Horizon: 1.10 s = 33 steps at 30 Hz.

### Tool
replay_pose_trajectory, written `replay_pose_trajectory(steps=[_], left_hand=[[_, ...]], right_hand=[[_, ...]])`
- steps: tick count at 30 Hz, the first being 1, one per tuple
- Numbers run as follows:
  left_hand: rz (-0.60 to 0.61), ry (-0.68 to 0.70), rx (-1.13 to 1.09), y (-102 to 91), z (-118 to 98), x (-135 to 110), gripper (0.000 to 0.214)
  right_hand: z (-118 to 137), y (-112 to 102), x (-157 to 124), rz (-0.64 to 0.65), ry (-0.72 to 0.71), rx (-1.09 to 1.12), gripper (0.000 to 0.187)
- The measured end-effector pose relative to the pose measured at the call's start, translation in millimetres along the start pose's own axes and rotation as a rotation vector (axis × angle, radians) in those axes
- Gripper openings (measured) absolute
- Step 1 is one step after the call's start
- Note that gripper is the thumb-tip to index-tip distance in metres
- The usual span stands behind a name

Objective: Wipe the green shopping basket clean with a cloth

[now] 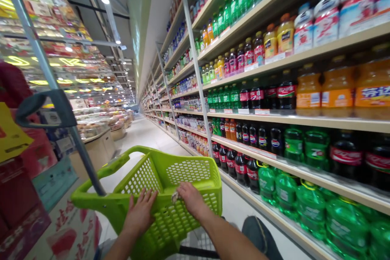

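A lime-green plastic shopping cart [189, 156] with perforated walls stands right in front of me, seen from its side. My left hand [140, 210] rests on the near rim, fingers stretched and slightly apart. Farther right along that rim, my right hand [190, 198] is closed, with its fingers curled against the edge. A small pale, crumpled-looking bit [175, 197] shows at its fingertips; I cannot make out what it is. The cart's basket holds nothing visible. A grey metal pole [81, 142] with a dark plastic loop [47, 107] rises from the cart's left end.
Shelves [319, 120] of bottled drinks line the right side, with large green bottles [310, 201] at the bottom. Stacked boxes [55, 178] stand close on the left. A pale tiled aisle [137, 130] runs ahead past display counters [94, 144]. A dark shoe [260, 233] shows low right.
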<state>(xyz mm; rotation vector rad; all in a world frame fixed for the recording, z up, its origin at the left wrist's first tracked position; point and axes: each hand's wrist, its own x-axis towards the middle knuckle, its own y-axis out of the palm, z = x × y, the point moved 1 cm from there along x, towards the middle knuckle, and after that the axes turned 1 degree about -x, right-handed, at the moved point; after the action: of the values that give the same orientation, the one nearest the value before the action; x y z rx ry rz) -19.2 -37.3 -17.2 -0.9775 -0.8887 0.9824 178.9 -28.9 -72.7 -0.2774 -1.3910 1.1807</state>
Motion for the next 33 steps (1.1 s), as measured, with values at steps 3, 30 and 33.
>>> replay_pose_trajectory(steps=[3, 30, 33], left_hand=[[0.009, 0.015, -0.005, -6.8, -11, -6, 0.076], [0.058, 0.01, -0.038, -33.3, -74, -22, 0.079], [0.074, 0.008, -0.038, -31.2, -74, -22, 0.081]], right_hand=[[-45, -24, -34, -0.042, 0.02, -0.079, 0.029], [-103, -64, -65, -0.216, 0.281, 0.063, 0.021], [-107, -57, -66, -0.209, 0.273, 0.117, 0.042]])
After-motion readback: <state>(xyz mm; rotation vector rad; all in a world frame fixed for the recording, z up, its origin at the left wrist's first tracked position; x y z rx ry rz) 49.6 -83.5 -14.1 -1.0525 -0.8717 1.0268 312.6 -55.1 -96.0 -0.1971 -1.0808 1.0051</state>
